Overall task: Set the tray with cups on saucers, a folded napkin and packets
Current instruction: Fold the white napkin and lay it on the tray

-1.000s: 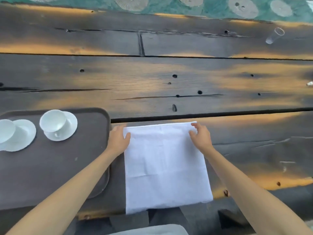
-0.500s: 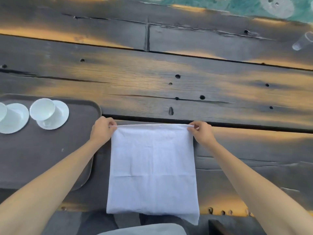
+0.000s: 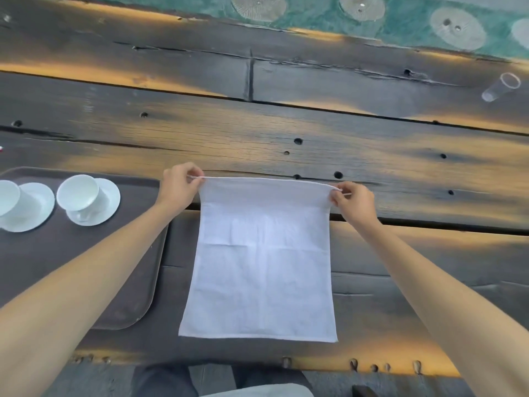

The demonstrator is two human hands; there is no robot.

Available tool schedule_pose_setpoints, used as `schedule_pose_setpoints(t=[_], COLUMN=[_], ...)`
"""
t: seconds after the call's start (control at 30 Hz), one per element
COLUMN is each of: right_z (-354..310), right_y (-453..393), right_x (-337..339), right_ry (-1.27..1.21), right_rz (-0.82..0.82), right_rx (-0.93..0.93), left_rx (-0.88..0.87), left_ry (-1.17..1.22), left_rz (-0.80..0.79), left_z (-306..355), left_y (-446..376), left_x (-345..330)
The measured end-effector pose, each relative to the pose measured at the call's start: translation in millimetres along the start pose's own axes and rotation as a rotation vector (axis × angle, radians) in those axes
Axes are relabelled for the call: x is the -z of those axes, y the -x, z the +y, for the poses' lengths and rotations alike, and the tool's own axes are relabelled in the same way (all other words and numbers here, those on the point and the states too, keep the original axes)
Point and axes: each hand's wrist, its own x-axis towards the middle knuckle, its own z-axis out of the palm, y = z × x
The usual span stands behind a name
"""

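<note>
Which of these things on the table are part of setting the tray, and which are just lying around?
Part of the job:
white napkin, pinched at its far corners by the left hand and right hand
dark tray
two cups on saucers

Just lying about:
clear plastic cup, tipped on its side

No packets visible.

I take the white cloth napkin as my landmark: it is stretched between my left hand and right hand, each pinching a far corner. Beyond its far edge the dark, weathered wooden plank table lies bare and wide for reaching. To its right the planks are open too; the only obstacle, a clear plastic cup lying on its side, is well apart. To its left, the dark brown rounded tray sits just beside, its far end taken by two white cups on white saucers.
</note>
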Motion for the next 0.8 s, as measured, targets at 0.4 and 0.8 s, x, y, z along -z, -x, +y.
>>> schedule_pose_setpoints(t=[0.4,0.8], right_z=[41,105], right_y=[153,253], right_x=[33,16], right_ry=[0.101,0.163], right_rz=[0.037,-0.072], right_rx=[0.228,0.202], left_rx=[-0.245,-0.308], left_ry=[0.096,0.011], left_rz=[-0.08,-0.202], left_z=[-28,-76], left_y=[173,278], left_x=[47,25])
